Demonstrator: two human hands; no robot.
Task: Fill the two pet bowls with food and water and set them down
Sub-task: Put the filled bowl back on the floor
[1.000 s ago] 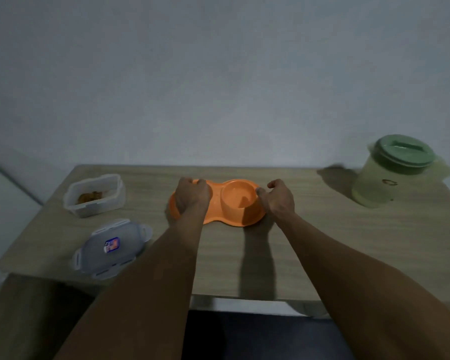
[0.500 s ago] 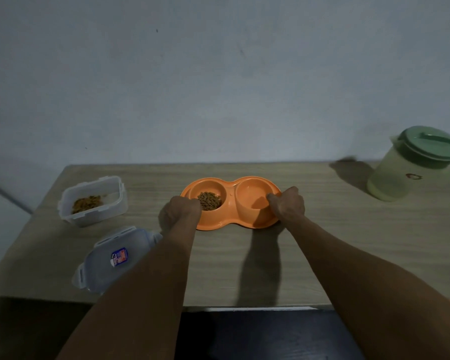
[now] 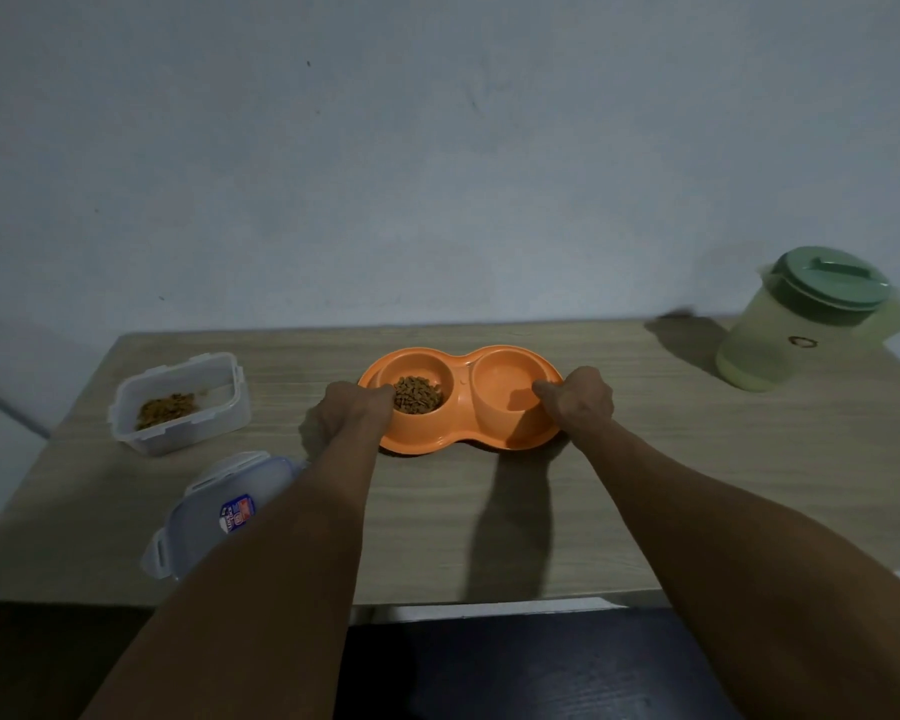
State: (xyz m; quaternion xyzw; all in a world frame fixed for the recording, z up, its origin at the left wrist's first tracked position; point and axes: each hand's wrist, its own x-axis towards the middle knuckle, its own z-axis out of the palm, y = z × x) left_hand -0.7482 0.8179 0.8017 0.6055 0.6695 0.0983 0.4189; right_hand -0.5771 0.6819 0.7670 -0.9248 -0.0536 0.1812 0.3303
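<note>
An orange double pet bowl rests on the wooden table, mid-table. Its left cup holds brown kibble; the right cup looks pale inside and I cannot tell whether water is in it. My left hand grips the dish's left rim. My right hand grips the right rim, with the thumb over the edge. A pale green pitcher with a darker green lid stands at the far right.
A clear plastic container with some kibble sits at the left. Its lid lies nearer the front left edge, partly under my left forearm. A grey wall rises behind the table. A dark floor shows below the front edge.
The dish has shifted slightly right and closer. My left hand slid from over the left cup to its rim, uncovering the kibble. The view has tilted.
</note>
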